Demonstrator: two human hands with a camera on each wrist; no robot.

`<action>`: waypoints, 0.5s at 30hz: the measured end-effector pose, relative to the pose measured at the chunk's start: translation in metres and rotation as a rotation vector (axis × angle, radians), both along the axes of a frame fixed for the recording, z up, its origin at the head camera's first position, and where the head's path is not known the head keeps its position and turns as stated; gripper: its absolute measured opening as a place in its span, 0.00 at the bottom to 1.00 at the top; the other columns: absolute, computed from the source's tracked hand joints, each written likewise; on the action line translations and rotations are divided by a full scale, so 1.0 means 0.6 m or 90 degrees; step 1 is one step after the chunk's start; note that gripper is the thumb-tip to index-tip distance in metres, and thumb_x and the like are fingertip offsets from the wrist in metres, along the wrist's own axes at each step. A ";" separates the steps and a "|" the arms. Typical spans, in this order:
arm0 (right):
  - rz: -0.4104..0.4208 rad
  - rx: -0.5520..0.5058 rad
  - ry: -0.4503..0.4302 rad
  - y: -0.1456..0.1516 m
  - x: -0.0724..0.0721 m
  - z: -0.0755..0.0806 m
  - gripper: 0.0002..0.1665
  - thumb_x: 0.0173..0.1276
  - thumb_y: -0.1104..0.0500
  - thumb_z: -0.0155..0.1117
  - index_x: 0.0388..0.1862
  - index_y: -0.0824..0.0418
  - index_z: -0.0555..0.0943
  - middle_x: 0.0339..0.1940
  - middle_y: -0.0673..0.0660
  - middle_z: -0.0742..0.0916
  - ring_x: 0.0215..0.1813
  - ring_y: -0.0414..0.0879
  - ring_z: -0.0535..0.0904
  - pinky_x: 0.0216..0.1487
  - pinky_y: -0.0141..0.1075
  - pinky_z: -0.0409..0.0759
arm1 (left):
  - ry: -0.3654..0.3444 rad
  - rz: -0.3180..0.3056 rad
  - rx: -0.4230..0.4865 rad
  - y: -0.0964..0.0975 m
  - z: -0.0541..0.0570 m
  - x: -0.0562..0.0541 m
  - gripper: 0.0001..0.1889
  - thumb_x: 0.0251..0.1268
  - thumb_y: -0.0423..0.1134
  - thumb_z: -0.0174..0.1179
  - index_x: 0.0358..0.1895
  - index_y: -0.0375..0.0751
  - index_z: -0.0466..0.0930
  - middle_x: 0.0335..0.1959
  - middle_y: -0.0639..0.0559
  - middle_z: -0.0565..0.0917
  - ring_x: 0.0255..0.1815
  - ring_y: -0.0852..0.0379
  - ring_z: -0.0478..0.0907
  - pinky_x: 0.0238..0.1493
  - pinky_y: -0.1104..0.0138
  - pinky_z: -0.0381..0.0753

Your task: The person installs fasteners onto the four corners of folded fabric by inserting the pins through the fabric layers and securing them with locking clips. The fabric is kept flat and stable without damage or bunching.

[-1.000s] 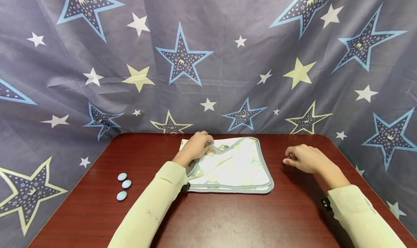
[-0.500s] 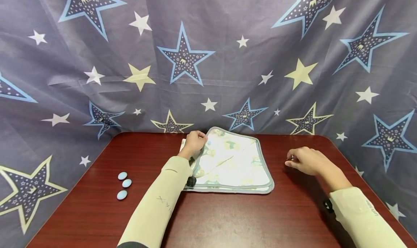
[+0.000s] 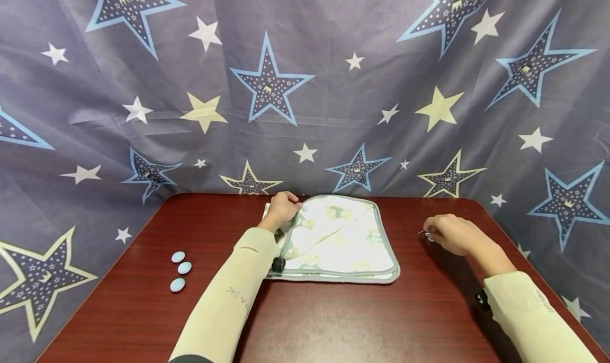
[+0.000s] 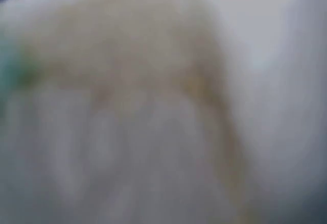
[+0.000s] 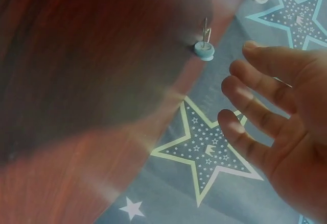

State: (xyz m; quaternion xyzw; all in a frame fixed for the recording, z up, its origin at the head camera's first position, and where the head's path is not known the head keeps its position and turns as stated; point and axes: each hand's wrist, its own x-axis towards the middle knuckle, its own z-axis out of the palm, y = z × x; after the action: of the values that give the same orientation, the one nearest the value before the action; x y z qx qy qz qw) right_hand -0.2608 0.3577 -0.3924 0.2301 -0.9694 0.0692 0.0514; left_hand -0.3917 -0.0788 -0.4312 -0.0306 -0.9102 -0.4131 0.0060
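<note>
My left hand (image 3: 282,209) pinches the far left corner of a folded white cloth (image 3: 343,241) with grey-green edging and a faint pastel print. Pale cloth (image 4: 133,55) fills the left wrist view, blurred and close. Over at the right, my right hand (image 5: 291,106) has its fingers spread and loosely bent, holding nothing. Just off its fingertips, a small pale blue round piece with thin metal prongs (image 5: 205,49) rests on the tabletop. In the head view this pronged piece (image 3: 428,238) shows beside the fingers, partly covered by them.
Three pale blue oval pieces (image 3: 184,267) lie grouped on the left of the dark red-brown table (image 3: 362,320). A grey curtain (image 3: 314,124) with stars hangs right behind the table's far edge and along its sides.
My left hand brought the cloth's loose corner up and out flat, then lowered it a little. My right hand has let go of the pronged blue piece.
</note>
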 end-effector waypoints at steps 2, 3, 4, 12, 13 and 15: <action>0.006 0.001 0.000 0.002 -0.001 -0.001 0.10 0.62 0.67 0.71 0.40 0.56 0.85 0.29 0.44 0.84 0.33 0.41 0.80 0.33 0.45 0.78 | 0.012 -0.001 0.007 -0.005 0.005 0.003 0.08 0.72 0.40 0.64 0.47 0.41 0.83 0.43 0.46 0.86 0.45 0.48 0.83 0.49 0.55 0.81; 0.009 0.002 0.001 0.003 -0.002 -0.003 0.10 0.62 0.67 0.71 0.40 0.57 0.85 0.30 0.44 0.83 0.33 0.42 0.80 0.33 0.45 0.78 | 0.020 -0.007 0.011 -0.007 0.009 0.005 0.08 0.72 0.40 0.64 0.47 0.42 0.83 0.42 0.46 0.87 0.44 0.48 0.84 0.48 0.55 0.81; 0.012 0.002 0.003 0.004 -0.002 -0.004 0.10 0.61 0.68 0.71 0.41 0.58 0.85 0.30 0.45 0.83 0.34 0.42 0.80 0.33 0.44 0.78 | 0.028 -0.015 0.009 -0.009 0.012 0.006 0.07 0.72 0.40 0.64 0.47 0.42 0.84 0.42 0.47 0.87 0.43 0.49 0.84 0.47 0.56 0.81; 0.035 0.008 0.037 0.009 -0.004 -0.012 0.12 0.59 0.70 0.72 0.39 0.58 0.84 0.32 0.49 0.82 0.34 0.42 0.77 0.35 0.42 0.77 | 0.127 -0.142 -0.049 -0.004 0.043 0.022 0.06 0.71 0.38 0.62 0.45 0.42 0.85 0.35 0.51 0.86 0.36 0.55 0.81 0.41 0.61 0.79; 0.038 0.011 0.038 0.010 -0.004 -0.014 0.12 0.59 0.70 0.72 0.39 0.58 0.84 0.32 0.49 0.82 0.34 0.42 0.77 0.35 0.42 0.76 | 0.144 -0.163 -0.059 -0.001 0.046 0.027 0.05 0.72 0.37 0.62 0.44 0.42 0.85 0.35 0.52 0.86 0.36 0.55 0.81 0.41 0.61 0.79; 0.038 0.016 0.035 0.009 -0.005 -0.017 0.13 0.58 0.70 0.72 0.39 0.57 0.84 0.32 0.49 0.82 0.34 0.41 0.76 0.35 0.42 0.76 | 0.183 -0.207 -0.081 0.006 0.053 0.035 0.04 0.71 0.35 0.62 0.42 0.41 0.85 0.34 0.51 0.86 0.35 0.55 0.81 0.41 0.62 0.80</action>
State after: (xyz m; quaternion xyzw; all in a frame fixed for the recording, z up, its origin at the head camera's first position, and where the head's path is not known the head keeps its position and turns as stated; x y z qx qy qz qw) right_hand -0.2639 0.3632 -0.4026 0.2614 -0.9611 0.0518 0.0728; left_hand -0.3706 -0.0749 -0.3996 -0.2360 -0.9073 -0.3415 0.0673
